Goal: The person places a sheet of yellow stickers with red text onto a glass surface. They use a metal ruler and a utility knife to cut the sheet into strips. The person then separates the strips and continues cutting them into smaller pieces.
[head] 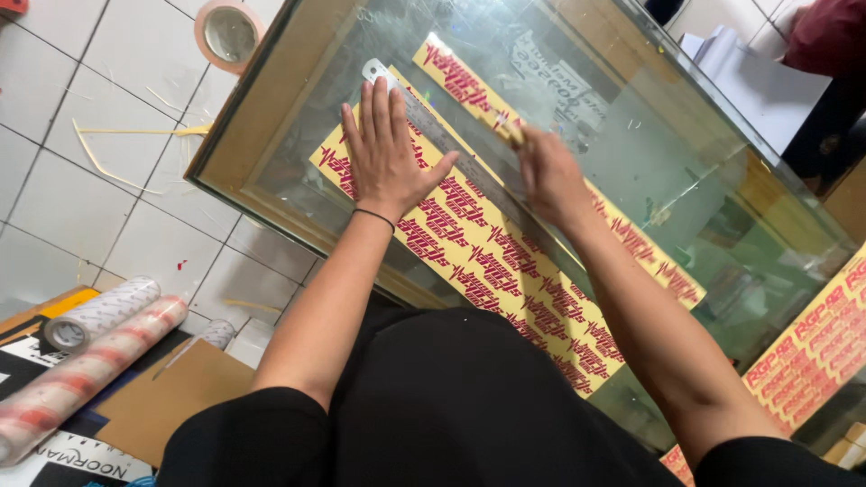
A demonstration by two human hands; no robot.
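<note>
Clear-wrapped rolls (86, 361) are lying at far left; the left hand (386, 153) is pressing flat, fingers spread, on a steel ruler (433, 126) across the yellow sticker sheet (505, 271); the right hand (546, 176) is gripping a cutter (508, 131); orange labels (816, 347) are sitting right.

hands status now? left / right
Left hand: open, pressed flat on the metal ruler over the yellow sticker sheet.
Right hand: closed on a small cutter.

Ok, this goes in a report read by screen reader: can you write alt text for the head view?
Seen from above, a left hand presses a metal ruler flat on a yellow sticker sheet on a glass tabletop, while the right hand holds a yellow-handled tool against the ruler. Film rolls lie on the tiled floor.
</note>
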